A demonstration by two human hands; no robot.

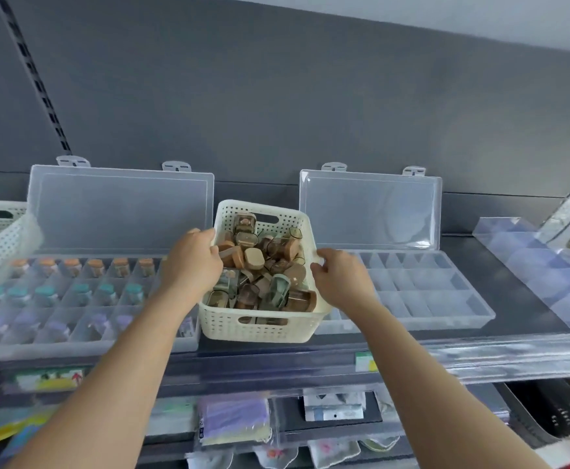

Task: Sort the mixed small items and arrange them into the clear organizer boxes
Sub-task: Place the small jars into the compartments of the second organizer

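You look roughly halfway: the left box point(83, 346) holds rows of little bottles point(44, 294), the right box point(452, 321) shows only bare compartments, and your left hand point(192, 262) and right hand point(339, 277) grip the side rims of the basket point(259, 328) of jars point(266, 269) standing between them.

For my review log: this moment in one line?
left hand: grips basket | right hand: grips basket | right organizer: lid open
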